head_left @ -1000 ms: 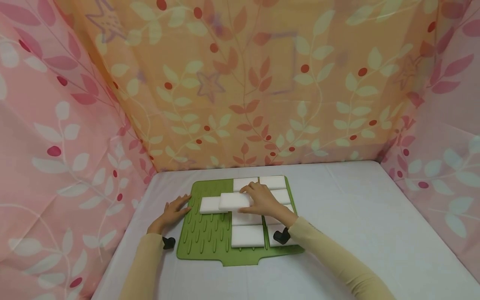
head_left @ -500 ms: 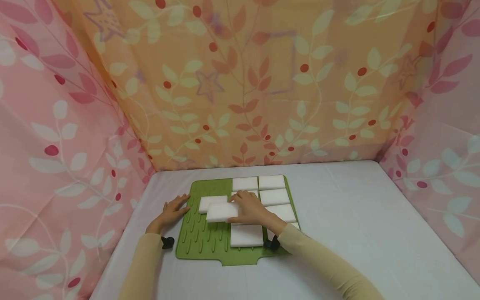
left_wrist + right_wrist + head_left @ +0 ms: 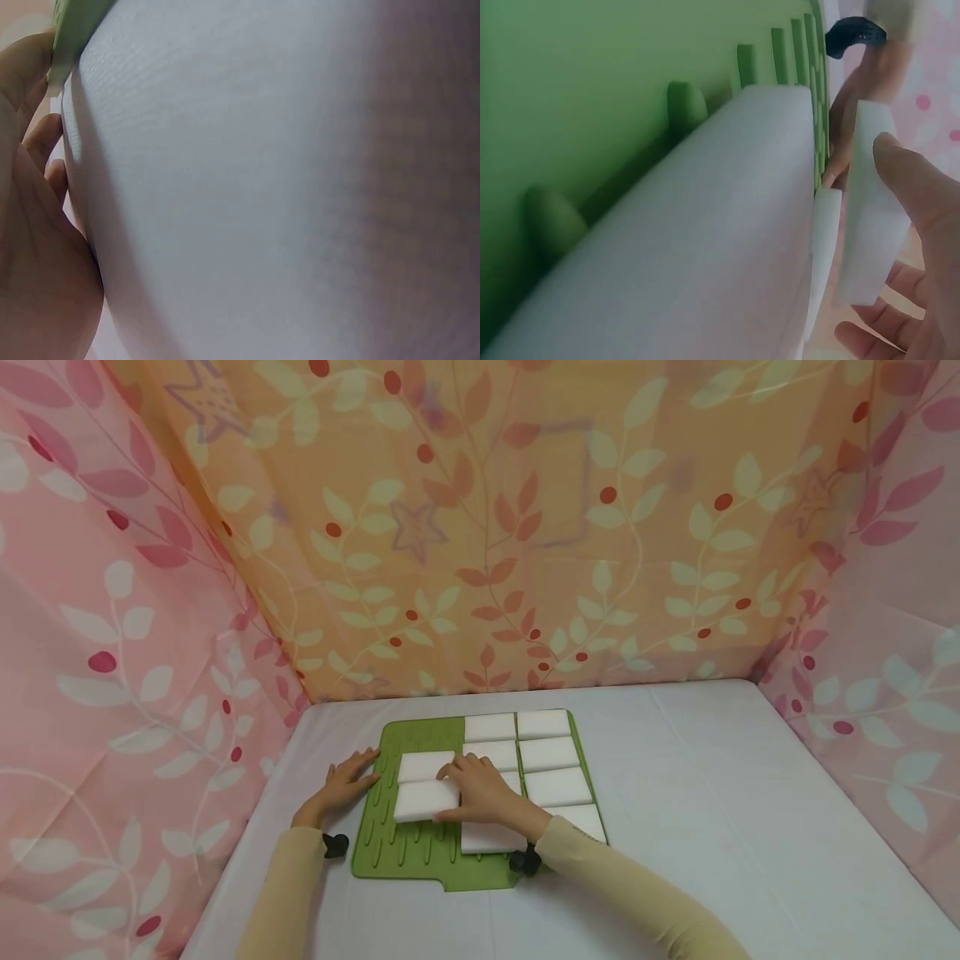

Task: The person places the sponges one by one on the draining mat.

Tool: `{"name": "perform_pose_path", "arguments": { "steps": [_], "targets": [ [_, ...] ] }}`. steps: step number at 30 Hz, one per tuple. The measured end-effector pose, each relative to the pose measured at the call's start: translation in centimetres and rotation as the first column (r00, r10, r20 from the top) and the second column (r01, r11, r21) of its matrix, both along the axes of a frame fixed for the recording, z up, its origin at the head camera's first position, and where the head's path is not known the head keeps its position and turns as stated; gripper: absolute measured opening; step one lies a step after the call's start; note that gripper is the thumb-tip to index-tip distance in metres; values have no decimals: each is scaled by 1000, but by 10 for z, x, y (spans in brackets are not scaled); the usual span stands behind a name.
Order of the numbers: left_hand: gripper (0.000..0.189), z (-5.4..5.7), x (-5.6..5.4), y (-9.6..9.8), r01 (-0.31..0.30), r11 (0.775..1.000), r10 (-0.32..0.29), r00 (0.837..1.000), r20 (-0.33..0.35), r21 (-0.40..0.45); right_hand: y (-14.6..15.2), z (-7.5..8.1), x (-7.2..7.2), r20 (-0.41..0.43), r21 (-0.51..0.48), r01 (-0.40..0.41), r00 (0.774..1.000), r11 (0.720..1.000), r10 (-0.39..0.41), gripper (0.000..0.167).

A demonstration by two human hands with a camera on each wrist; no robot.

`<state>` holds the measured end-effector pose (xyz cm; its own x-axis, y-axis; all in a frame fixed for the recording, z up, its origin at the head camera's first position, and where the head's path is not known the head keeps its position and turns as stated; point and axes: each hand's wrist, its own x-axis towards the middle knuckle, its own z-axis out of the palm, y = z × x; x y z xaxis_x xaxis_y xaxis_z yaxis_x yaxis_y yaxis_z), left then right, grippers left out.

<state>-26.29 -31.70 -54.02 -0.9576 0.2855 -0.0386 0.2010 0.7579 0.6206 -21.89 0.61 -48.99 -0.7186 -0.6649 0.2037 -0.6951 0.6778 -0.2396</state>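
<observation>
My right hand pinches a white rectangular sponge between thumb and fingers, over the left half of a green ridged mat. In the right wrist view the held sponge stands clear of the mat, the thumb on one long edge. Directly behind it in the head view lies another white sponge. My left hand rests at the mat's left edge with fingers extended. The left wrist view has those fingertips against the green rim.
Two columns of white sponges cover the mat's right half, partly hidden by my right hand and forearm. Bare ridges show around the left sponges. A white cloth covers the table, with patterned curtains behind and at both sides.
My right hand has carried the sponge left and toward me, from over the right columns to just in front of the single left sponge. My left hand has stayed in place.
</observation>
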Motion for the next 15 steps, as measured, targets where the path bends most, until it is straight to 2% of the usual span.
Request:
{"name": "perform_pose_path", "arguments": {
  "steps": [15],
  "targets": [
    [59,1,0,0,6,1000,-6,1000,7,0,-15,-7,8,-81,118,26,997,993,-16,66]
  ]
}}
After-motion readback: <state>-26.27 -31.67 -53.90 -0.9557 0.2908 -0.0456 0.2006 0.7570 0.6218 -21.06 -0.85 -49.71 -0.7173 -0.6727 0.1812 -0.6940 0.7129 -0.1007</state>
